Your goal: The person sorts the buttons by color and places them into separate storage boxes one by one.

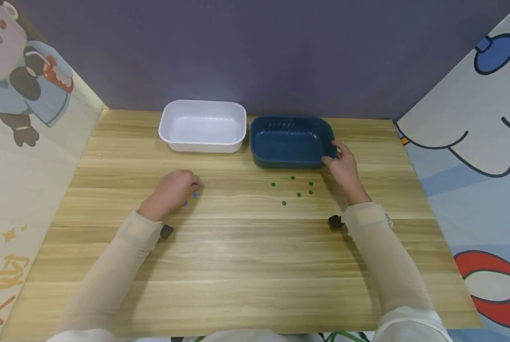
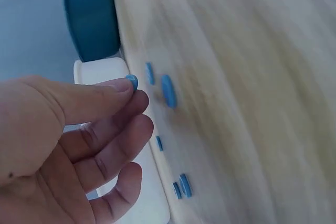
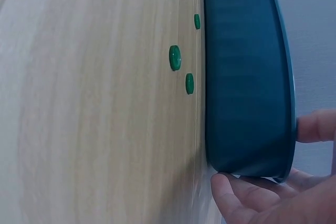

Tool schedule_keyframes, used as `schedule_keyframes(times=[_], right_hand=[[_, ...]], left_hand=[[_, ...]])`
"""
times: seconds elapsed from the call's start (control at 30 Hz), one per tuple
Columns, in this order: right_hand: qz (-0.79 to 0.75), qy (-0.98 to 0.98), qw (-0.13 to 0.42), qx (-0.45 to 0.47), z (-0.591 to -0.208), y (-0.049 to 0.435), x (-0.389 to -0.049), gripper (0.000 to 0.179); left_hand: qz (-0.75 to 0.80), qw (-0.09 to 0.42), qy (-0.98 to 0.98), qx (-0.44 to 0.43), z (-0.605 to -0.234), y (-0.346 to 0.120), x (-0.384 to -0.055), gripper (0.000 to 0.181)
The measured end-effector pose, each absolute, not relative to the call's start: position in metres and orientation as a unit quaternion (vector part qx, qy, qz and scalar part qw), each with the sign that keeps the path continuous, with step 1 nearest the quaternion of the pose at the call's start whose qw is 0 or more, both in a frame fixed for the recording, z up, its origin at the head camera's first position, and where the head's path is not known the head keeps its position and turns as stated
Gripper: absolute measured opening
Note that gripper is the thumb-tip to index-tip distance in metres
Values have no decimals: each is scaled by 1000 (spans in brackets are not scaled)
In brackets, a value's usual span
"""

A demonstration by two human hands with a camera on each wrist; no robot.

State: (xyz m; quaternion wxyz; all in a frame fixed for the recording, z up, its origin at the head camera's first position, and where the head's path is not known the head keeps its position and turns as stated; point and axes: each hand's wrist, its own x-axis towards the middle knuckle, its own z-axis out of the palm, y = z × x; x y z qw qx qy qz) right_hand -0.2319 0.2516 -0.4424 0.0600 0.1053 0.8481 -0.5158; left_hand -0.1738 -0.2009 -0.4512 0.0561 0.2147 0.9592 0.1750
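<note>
My left hand is over the left part of the table, in front of the white bin. In the left wrist view, its thumb and index finger pinch a small blue disc, the other fingers loosely bent. Several more blue discs lie on the wood near that hand. With my right hand I grip the right end of a dark blue bin, fingers and thumb at its corner and rim. Several green discs lie scattered before this bin; some green discs also show in the right wrist view.
The white bin stands left of the dark blue one, both near the back of the wooden table. A grey-purple panel rises behind them. Cartoon-printed panels flank both sides.
</note>
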Motion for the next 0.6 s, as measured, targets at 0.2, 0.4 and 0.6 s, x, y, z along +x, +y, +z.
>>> schedule_keyframes(times=[0.2,0.4,0.6], right_hand=[[-517,848,52,106,-443,251,-231,70],[-522,845,50,105,-444,250,-230,70],[-520,846,50,103,-444,251,-231,71]], left_hand=[[232,88,950,187,-450,-200,-174,16],[300,108,936,149,-444,-196,-176,19],[368,119,917,100,-441,-190,-182,16]])
